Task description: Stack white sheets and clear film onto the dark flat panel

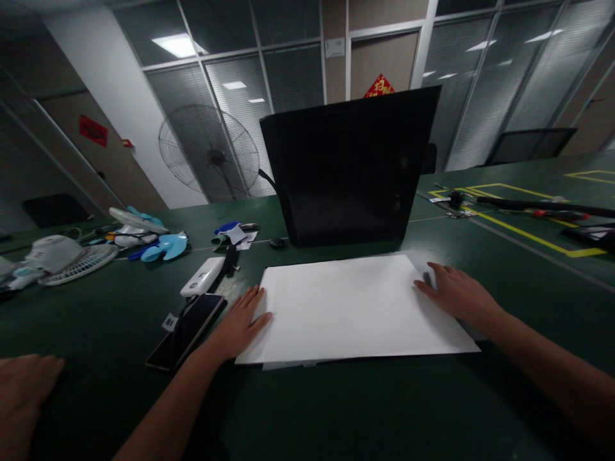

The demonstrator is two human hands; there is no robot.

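A large white sheet [346, 310] lies flat on the green table, with what looks like another sheet's edge showing beneath it at the left and bottom. On its left edge rests my left hand [243, 326], fingers spread and holding nothing. My right hand [454, 291] lies at the sheet's upper right edge, thumb and fingers apart. Beside its fingertips is a small greyish object, too unclear to name. Behind the sheet stands a large black panel [353, 169], tilted slightly.
Left of my left hand are a black phone [187, 331] and a white device [202, 277]. Another person's hand [31, 381] rests at the lower left. Fan parts [166, 246] lie farther left. Cables [538, 203] cross the table [360, 410] at the right.
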